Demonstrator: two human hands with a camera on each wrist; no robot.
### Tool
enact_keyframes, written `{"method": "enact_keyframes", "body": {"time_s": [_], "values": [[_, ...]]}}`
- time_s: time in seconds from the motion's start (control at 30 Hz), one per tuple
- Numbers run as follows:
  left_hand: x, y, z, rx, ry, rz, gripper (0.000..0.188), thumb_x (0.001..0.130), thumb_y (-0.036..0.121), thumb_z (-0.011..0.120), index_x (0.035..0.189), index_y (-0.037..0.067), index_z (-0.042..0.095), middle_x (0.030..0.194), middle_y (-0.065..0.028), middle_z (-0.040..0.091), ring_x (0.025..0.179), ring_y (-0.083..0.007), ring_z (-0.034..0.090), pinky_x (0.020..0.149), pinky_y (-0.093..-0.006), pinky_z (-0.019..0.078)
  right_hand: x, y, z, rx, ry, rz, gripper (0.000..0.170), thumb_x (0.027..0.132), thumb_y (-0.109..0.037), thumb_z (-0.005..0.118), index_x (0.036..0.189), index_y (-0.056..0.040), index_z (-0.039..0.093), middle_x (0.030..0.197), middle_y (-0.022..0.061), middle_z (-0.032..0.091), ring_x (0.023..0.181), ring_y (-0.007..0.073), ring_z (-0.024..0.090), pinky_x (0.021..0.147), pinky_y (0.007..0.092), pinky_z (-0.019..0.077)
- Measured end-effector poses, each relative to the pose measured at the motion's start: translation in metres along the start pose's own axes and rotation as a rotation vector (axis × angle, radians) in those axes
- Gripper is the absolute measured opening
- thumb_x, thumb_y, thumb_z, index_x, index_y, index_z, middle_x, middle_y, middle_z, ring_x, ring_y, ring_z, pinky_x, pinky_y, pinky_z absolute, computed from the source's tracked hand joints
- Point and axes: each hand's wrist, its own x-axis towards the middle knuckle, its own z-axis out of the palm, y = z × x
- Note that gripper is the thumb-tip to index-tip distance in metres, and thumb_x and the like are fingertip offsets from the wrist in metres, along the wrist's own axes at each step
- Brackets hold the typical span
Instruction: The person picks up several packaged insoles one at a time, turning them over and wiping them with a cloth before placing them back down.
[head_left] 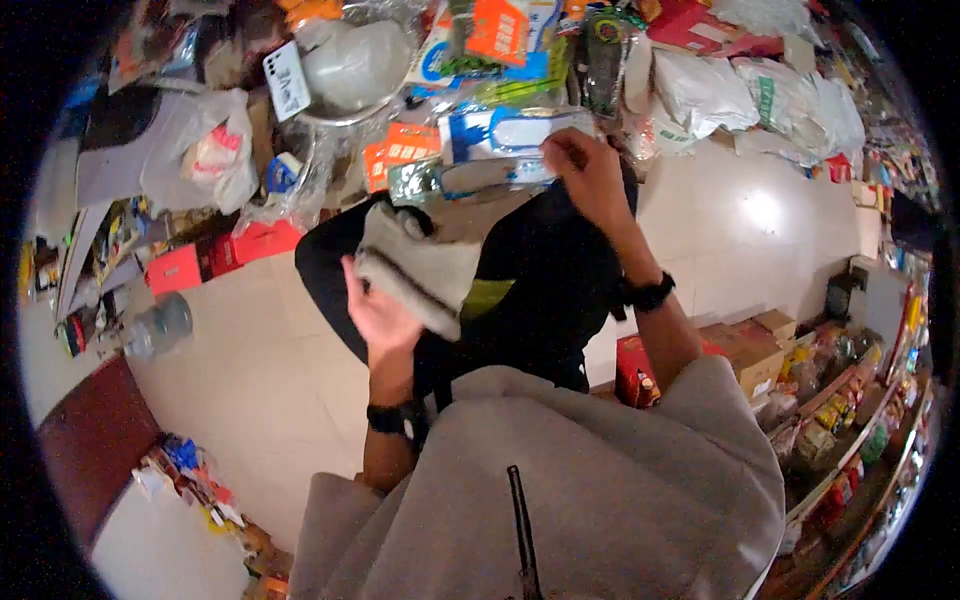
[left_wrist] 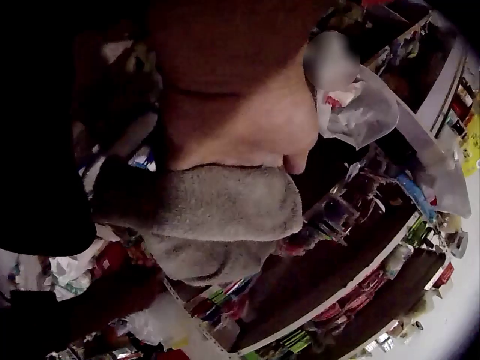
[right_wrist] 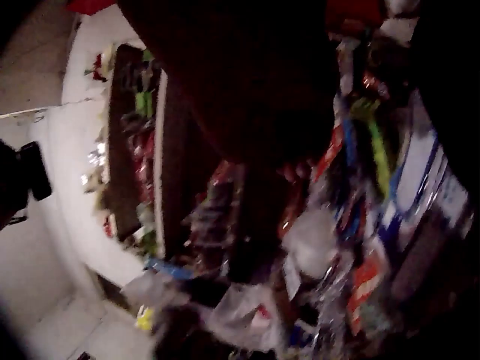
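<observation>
A folded piece of grey, fuzzy knitted cloth (head_left: 435,272) with a dark band along its fold lies over my left hand (head_left: 382,315), above the lap. My left hand grips it from below, thumb up along its left edge; the other fingers are mostly hidden beneath. The left wrist view shows the same grey cloth (left_wrist: 225,202) doubled over against the hand. My right hand (head_left: 592,178) is raised over the right knee, its fingers loosely bent, with nothing visible in them. Just left of its fingertips lies a blue and white plastic package (head_left: 480,135).
Orange packets (head_left: 410,143), a metal bowl (head_left: 345,118) with clear plastic in it and a white phone-like box (head_left: 287,82) crowd the surface ahead. White bags (head_left: 705,92) stand at the right. A cardboard box (head_left: 745,355) and loaded shelves (head_left: 835,420) are behind on the right.
</observation>
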Motion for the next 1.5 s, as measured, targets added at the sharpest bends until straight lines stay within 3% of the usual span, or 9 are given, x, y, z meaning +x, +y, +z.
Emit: {"method": "enact_keyframes", "body": {"time_s": [0.13,0.43,0.87,0.93,1.07,1.1,1.13,1.2,1.5], "values": [[0.01,-0.012,0.026,0.075,0.132,-0.022,0.053,0.097,0.054,0.04,0.121,0.012,0.063,0.13,-0.0062,0.06,0.126,-0.0271,0.048,0.111,-0.0456,0.0291,-0.056,-0.093,0.033,0.001,-0.172,-0.171,0.018,0.083,-0.009,0.071,0.098,-0.0008,0.065,0.087,0.0079,0.068,0.071,0.0119,0.062,0.063,0.0249,0.0489],[0.004,-0.024,0.024,0.093,0.233,0.055,0.052,0.099,0.051,0.037,0.123,0.009,0.056,0.12,-0.0076,0.061,0.108,-0.0249,0.058,0.097,-0.0387,0.0421,-0.093,-0.119,0.102,-0.197,-0.071,-0.383,0.025,0.074,-0.012,0.07,0.096,-0.0066,0.06,0.084,0.0115,0.062,0.079,0.0315,0.062,0.067,0.04,0.0528],[0.003,-0.018,-0.043,0.188,0.244,0.009,0.066,0.097,0.059,0.032,0.131,0.005,0.051,0.125,-0.0158,0.057,0.109,-0.0335,0.055,0.098,-0.0448,0.0419,-0.119,-0.131,0.137,-0.265,-0.137,-0.406,0.02,0.071,-0.008,0.069,0.088,-0.0057,0.059,0.081,0.0107,0.06,0.077,0.032,0.06,0.064,0.0395,0.0509],[0.003,-0.017,-0.042,0.302,0.373,0.084,0.059,0.098,0.055,0.034,0.122,0.005,0.057,0.11,-0.0109,0.064,0.099,-0.0253,0.061,0.088,-0.0372,0.0484,-0.119,-0.128,0.141,-0.275,-0.157,-0.416,0.02,0.071,-0.008,0.068,0.089,-0.0059,0.06,0.082,0.0108,0.06,0.079,0.0325,0.06,0.065,0.0395,0.0513],[-0.01,-0.018,-0.054,0.39,0.31,0.308,0.059,0.097,0.052,0.036,0.135,0.007,0.046,0.127,-0.0111,0.056,0.112,-0.0259,0.057,0.096,-0.039,0.0466,-0.106,-0.122,0.135,-0.029,-0.236,-0.277,0.012,0.08,-0.008,0.067,0.089,-0.0042,0.062,0.083,0.01,0.064,0.076,0.0231,0.064,0.067,0.035,0.0516],[-0.012,-0.012,-0.071,0.094,-0.076,0.204,0.06,0.096,0.051,0.037,0.14,0.01,0.041,0.135,-0.0106,0.05,0.12,-0.0262,0.052,0.101,-0.0405,0.0436,-0.098,-0.118,0.13,0.156,-0.302,-0.116,0.009,0.082,-0.008,0.067,0.089,-0.0035,0.063,0.082,0.0096,0.065,0.074,0.0185,0.065,0.067,0.0332,0.0514],[-0.008,-0.013,-0.048,0.246,0.286,0.272,0.06,0.097,0.051,0.036,0.14,0.01,0.041,0.138,-0.0107,0.048,0.127,-0.0283,0.046,0.106,-0.0435,0.0387,-0.084,-0.106,0.124,0.149,-0.117,-0.191,0.006,0.086,-0.008,0.065,0.089,-0.0025,0.065,0.079,0.0065,0.065,0.069,0.0115,0.062,0.065,0.0287,0.0501],[-0.013,-0.002,-0.055,0.185,0.178,0.213,0.059,0.097,0.049,0.036,0.142,0.011,0.039,0.144,-0.0104,0.042,0.134,-0.0304,0.038,0.11,-0.0481,0.0322,-0.046,-0.06,0.105,0.565,-0.067,0.19,0.01,0.091,-0.008,0.06,0.093,0.001,0.064,0.079,0.0031,0.065,0.069,0.0111,0.061,0.061,0.0254,0.0485],[-0.052,0.045,-0.074,-0.006,0.138,0.159,0.059,0.097,0.049,0.036,0.143,0.012,0.038,0.145,-0.0103,0.042,0.135,-0.0308,0.037,0.111,-0.0486,0.0313,0.039,0.138,0.039,-0.59,0.473,0.315,0.07,0.074,-0.032,0.076,0.124,0.0049,0.044,0.125,0.029,0.05,0.118,0.0448,0.047,0.099,0.0485,0.0404]]}}
